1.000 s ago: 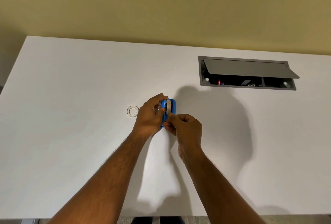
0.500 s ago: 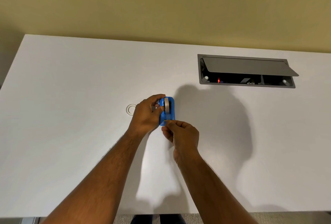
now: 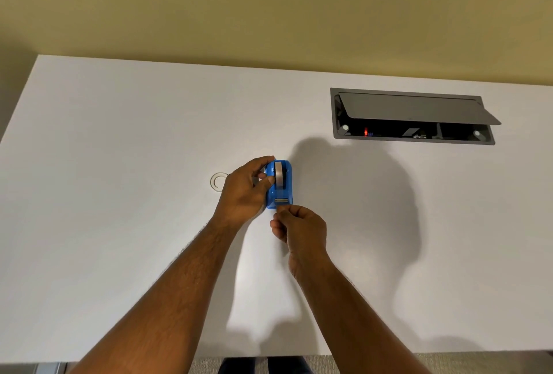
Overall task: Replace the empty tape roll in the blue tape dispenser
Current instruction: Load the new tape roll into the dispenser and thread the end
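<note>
The blue tape dispenser (image 3: 282, 194) stands on the white desk (image 3: 119, 194) near its middle, with a grey-white tape roll (image 3: 279, 177) seated in it. My left hand (image 3: 244, 194) grips the dispenser's left side, thumb against the roll. My right hand (image 3: 299, 228) sits just below the dispenser's cutter end, fingers pinched together; whether a tape end is between them I cannot tell. The empty clear tape ring (image 3: 217, 182) lies flat on the desk just left of my left hand.
A grey cable box (image 3: 411, 117) with its lid tilted up is set into the desk at the back right. A yellow wall rises behind the desk. The desk's near edge runs along the bottom of the view.
My right hand has drawn back from the roll to below the cutter end. The dispenser now sits more squarely, its cutter end showing. My left hand keeps its hold.
</note>
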Action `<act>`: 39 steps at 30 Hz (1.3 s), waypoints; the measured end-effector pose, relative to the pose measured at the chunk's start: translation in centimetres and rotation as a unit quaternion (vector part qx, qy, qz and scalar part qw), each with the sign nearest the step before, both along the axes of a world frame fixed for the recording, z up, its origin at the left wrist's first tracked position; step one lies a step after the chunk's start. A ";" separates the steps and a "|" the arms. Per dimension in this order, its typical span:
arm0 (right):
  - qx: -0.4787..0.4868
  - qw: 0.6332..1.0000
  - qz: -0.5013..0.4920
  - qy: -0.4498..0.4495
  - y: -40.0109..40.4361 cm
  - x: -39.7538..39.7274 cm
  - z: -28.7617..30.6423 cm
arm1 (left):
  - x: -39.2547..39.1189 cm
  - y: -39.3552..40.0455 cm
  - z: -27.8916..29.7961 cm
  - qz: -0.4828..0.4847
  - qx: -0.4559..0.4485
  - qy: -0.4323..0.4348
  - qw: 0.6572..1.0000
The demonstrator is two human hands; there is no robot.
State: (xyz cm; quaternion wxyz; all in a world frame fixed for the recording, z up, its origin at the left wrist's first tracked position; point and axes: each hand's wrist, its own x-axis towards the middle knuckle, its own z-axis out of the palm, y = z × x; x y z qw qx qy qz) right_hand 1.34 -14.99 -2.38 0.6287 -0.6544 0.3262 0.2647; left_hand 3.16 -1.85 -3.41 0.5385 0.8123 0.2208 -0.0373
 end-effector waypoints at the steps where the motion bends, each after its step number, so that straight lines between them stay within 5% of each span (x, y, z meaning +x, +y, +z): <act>1: -0.003 1.000 0.004 -0.007 0.0 0.0 -0.1 | 0.0 0.0 0.0 0.000 -0.001 0.000 1.000; 26: -0.187 0.953 0.177 -0.157 -1.3 -0.2 -3.6 | 0.2 0.2 -0.3 0.000 -0.008 -0.001 1.000; 39: -0.378 0.786 0.409 -0.268 -2.8 1.2 -4.1 | 0.1 0.3 -0.6 0.005 0.005 -0.010 1.000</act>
